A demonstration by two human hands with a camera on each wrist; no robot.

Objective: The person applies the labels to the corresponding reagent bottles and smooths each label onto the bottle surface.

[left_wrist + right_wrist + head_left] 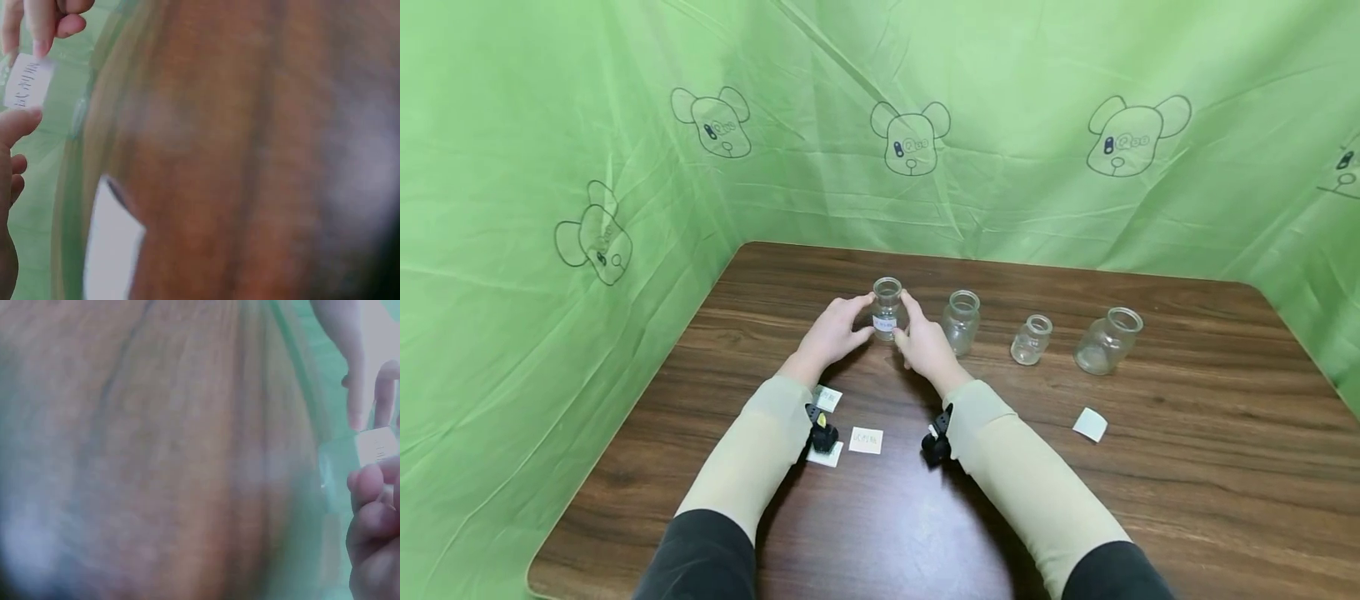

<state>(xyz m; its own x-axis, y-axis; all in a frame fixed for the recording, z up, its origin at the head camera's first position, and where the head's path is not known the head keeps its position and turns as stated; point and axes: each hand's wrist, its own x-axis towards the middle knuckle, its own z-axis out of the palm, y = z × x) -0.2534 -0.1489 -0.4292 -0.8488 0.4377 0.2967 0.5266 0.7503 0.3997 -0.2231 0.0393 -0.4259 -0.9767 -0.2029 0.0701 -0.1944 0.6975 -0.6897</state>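
A small glass jar (887, 298) with a white handwritten label (884, 323) stands upright towards the back of the table, between both hands. The left hand (833, 332) grips its left side, forefinger near the rim and thumb low by the label. From the other side the right hand (927, 345) holds it, forefinger up near the rim and thumb at the label's edge. In the left wrist view, fingertips press on opposite edges of the label (29, 82). The right wrist view catches the label (374, 447) at its right border, with fingers partly covering it.
Right of the hands stand a tall glass jar (962, 317), a smaller jar (1030, 340) and a wide jar (1105, 343). White paper slips, one handwritten slip (866, 440) among them, lie near the left forearm; another slip (1090, 425) lies at right. Green cloth (1000, 200) hangs behind the table.
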